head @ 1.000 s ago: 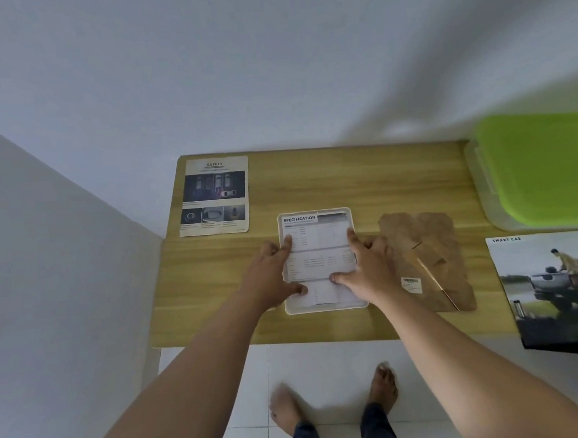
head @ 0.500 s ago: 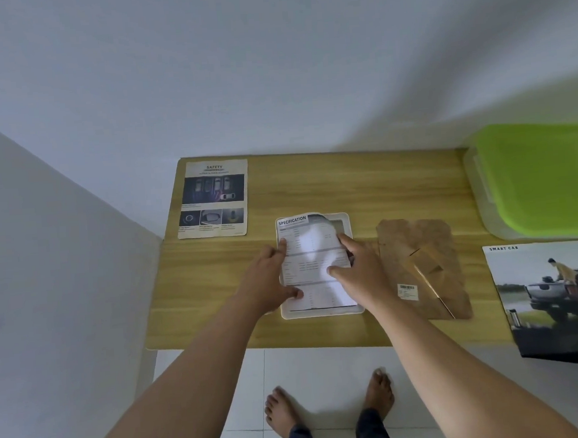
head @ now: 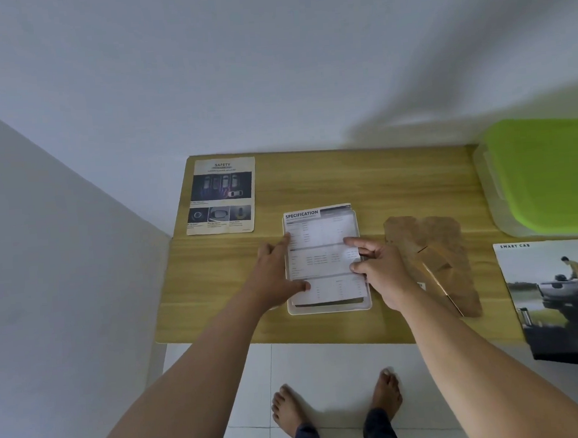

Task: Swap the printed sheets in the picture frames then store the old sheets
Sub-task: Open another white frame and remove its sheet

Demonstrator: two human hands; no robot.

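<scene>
A white picture frame [head: 329, 308] lies face down near the front edge of the wooden table [head: 363, 179]. A sheet headed SPECIFICATION [head: 322, 254] lies on the frame, a little askew, with its top edge over the frame's rim. My left hand [head: 273, 276] rests at the sheet's left side, forefinger and thumb touching its edge. My right hand [head: 378, 267] pinches the sheet's right edge between thumb and fingers. The frame's brown backing board [head: 433, 253] with its stand lies just right of the frame. A sheet headed SAFETY [head: 222, 196] lies at the table's back left.
A clear storage box with a green lid [head: 551, 173] stands at the right back. In front of it lies a large SMART CAB print [head: 566, 295] of a pickup truck. Walls close the table in at the left and back. My bare feet stand on white tiles below.
The right hand has moved from pressing the sheet's lower right to pinching its right edge, and the sheet has shifted up over the frame's top rim. The left hand stays at the left edge.
</scene>
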